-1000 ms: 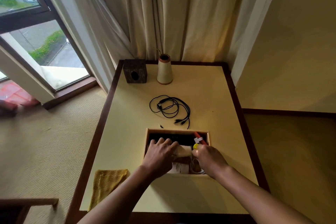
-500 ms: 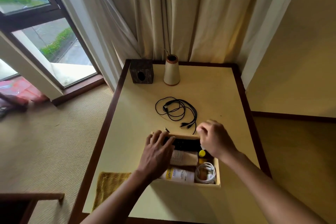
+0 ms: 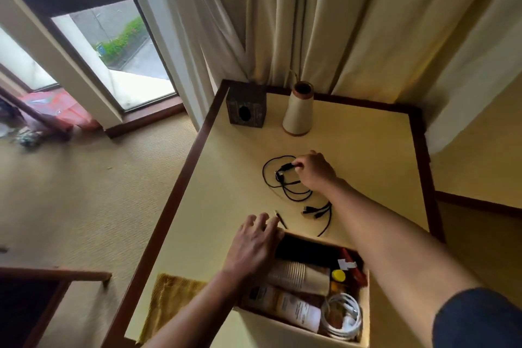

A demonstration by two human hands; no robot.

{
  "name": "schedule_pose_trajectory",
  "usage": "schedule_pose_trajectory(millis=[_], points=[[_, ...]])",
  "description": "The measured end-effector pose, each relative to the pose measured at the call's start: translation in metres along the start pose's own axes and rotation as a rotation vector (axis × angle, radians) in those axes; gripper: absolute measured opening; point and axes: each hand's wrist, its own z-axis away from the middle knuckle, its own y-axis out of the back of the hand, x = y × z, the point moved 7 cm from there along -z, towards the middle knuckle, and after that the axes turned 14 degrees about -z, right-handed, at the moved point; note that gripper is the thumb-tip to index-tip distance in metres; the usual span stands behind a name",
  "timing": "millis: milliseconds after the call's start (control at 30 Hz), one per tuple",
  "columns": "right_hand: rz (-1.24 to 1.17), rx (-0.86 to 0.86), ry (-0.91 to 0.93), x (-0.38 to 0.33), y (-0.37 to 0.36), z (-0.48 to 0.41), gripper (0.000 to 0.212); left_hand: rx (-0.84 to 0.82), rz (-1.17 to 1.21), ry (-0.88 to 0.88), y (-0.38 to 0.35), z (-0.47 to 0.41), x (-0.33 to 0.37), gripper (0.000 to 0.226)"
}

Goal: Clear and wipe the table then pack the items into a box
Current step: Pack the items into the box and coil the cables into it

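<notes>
The right hand reaches across the table and pinches one plug of the black cable between curled fingertips. The rest of the cable lies in loose loops on the tabletop, between the lamp and the box. The left hand rests with fairly straight fingers on the box's far left corner and holds nothing. The main risk is lifting by that one end: the loops would likely trail, knot, or drag their branching tips along the surface and snag on the box rim. A thin dark piece lies by the left fingertips (whether it belongs to the cable I cannot tell) and could be swept off or forgotten. The box already looks crowded with cups and a white cord, so an unbundled cable may spill over.
</notes>
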Motion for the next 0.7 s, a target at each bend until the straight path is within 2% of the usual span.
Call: schedule_pose_trajectory(millis=[67, 133, 200, 300, 467, 567, 633, 700], points=[[0.122, -0.093, 0.010, -0.003, -0.018, -0.017, 0.040, -0.019, 0.023, 0.015, -0.003, -0.002, -0.002, 0.040], [0.245, -0.099, 0.060, -0.009, -0.028, -0.025, 0.042, 0.095, 0.030, 0.014, 0.007, -0.002, -0.001, 0.033], [0.341, -0.055, 0.131, -0.014, -0.030, -0.028, 0.035, 0.209, 0.020, 0.042, 0.019, -0.001, -0.001, 0.026], [0.420, -0.019, 0.184, -0.016, -0.021, -0.020, 0.025, 0.177, -0.010, 0.007, 0.015, -0.001, 0.001, 0.026], [0.220, 0.065, 0.137, -0.022, 0.025, 0.022, 0.019, -0.025, 0.031, 0.034, -0.001, -0.003, -0.002, 0.037], [0.197, 0.197, 0.224, -0.035, 0.056, 0.064, 0.020, -0.132, 0.133, 0.137, -0.005, -0.004, -0.010, 0.045], [0.196, 0.274, 0.306, -0.044, 0.074, 0.093, 0.019, -0.133, 0.247, 0.204, -0.003, -0.002, -0.015, 0.057], [0.169, 0.338, 0.339, -0.055, 0.095, 0.123, 0.017, -0.010, 0.384, 0.269, 0.017, -0.001, -0.016, 0.064]])
